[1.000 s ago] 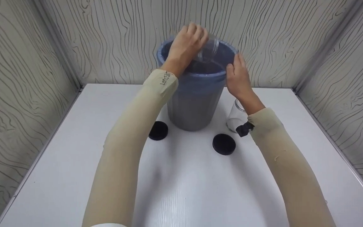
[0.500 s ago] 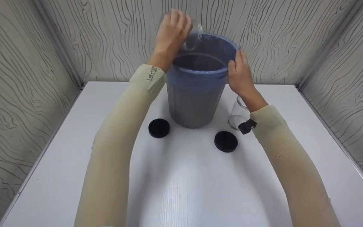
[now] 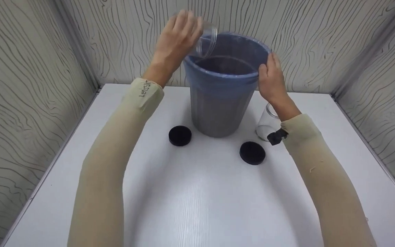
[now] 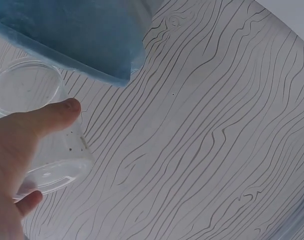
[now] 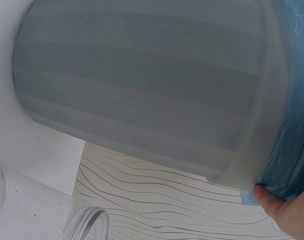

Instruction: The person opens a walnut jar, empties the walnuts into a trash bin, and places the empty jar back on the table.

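Observation:
My left hand (image 3: pixel 178 37) grips a clear jar (image 3: pixel 207 41) at the left side of a grey trash can (image 3: pixel 218 113). The jar is tipped on its side, its open mouth facing right over the can's rim. In the left wrist view, my thumb lies across the jar (image 4: pixel 67 145), and small dark specks show on its wall. A blue bag (image 3: pixel 225 84) lines the can and folds over its rim. My right hand (image 3: pixel 272 80) holds the rim on the right, the thumb against the blue bag (image 5: pixel 296 145) in the right wrist view. The fingertips there are partly hidden.
A second clear jar (image 3: pixel 266 125) stands uncapped right of the can, partly behind my right wrist. Two black lids (image 3: pixel 180 136) lie on the white table (image 3: pixel 197 192) before the can. Wood-patterned walls (image 3: pixel 132 44) enclose the table's back and sides.
My left hand has drawn the jar leftward and up from over the can's middle to its left rim. The right hand keeps its place at the rim. The view has shifted slightly.

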The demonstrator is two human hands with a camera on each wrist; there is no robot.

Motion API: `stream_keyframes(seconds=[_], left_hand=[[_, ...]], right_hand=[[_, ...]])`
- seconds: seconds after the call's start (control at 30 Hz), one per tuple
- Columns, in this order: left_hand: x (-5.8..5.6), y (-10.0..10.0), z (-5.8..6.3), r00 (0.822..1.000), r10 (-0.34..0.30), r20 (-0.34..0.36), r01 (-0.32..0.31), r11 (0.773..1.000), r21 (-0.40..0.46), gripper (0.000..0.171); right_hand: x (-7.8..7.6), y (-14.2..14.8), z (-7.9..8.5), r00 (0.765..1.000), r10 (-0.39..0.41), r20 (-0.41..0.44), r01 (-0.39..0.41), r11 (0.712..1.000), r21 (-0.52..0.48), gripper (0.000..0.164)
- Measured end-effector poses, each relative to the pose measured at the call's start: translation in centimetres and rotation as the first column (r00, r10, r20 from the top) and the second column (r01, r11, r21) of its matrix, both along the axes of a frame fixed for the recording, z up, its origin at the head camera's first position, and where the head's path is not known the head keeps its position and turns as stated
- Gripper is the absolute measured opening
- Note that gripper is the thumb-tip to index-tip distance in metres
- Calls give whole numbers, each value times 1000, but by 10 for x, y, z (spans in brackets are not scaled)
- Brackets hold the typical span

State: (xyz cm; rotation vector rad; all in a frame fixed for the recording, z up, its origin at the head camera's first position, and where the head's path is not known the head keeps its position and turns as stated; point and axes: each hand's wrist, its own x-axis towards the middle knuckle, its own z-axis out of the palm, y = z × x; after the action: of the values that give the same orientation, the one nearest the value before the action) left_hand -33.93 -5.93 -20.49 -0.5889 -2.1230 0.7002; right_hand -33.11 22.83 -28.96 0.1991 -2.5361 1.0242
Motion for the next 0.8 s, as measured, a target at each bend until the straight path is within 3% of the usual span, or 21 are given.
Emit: stream_keyframes(seconds=[0.1, 0.2, 0.33, 0.4, 0.47, 0.53, 0.6, 0.7, 0.8], left_hand=[[3, -6, -6, 998, -68, -10, 68, 995, 79, 54], [8, -10, -13, 992, -121, 40, 112, 975, 193, 56], [15, -15, -23, 978, -134, 162, 75, 942, 329, 74], [18, -17, -29, 969, -143, 203, 50, 914, 403, 84], [20, -19, -35, 964, -178, 200, 56, 865, 498, 85], [23, -20, -42, 952, -234, 198, 67, 788, 612, 87], [25, -22, -49, 932, -305, 196, 68, 676, 734, 91], [29, -24, -60, 881, -433, 190, 32, 456, 889, 98], [34, -26, -73, 820, -556, 136, -16, 216, 976, 100]], right_hand=[[-1, 2, -1, 1000, -3, -7, 3, 1000, 2, 59], [-1, 4, -1, 1000, -5, -8, 5, 1000, 1, 59], [-2, 6, -1, 1000, -3, 1, 3, 1000, 1, 60], [-2, 7, -1, 1000, 1, 11, -1, 1000, -5, 60], [-2, 8, -1, 1000, 1, 20, -1, 1000, -7, 61], [-2, 10, -1, 1000, 3, 24, -3, 1000, -13, 61], [-3, 11, -2, 1000, 2, 19, -2, 1000, -12, 61], [-4, 14, -2, 1000, 4, 8, -4, 1000, -16, 61], [-4, 17, -3, 1000, 0, 0, 0, 1000, -17, 60]])
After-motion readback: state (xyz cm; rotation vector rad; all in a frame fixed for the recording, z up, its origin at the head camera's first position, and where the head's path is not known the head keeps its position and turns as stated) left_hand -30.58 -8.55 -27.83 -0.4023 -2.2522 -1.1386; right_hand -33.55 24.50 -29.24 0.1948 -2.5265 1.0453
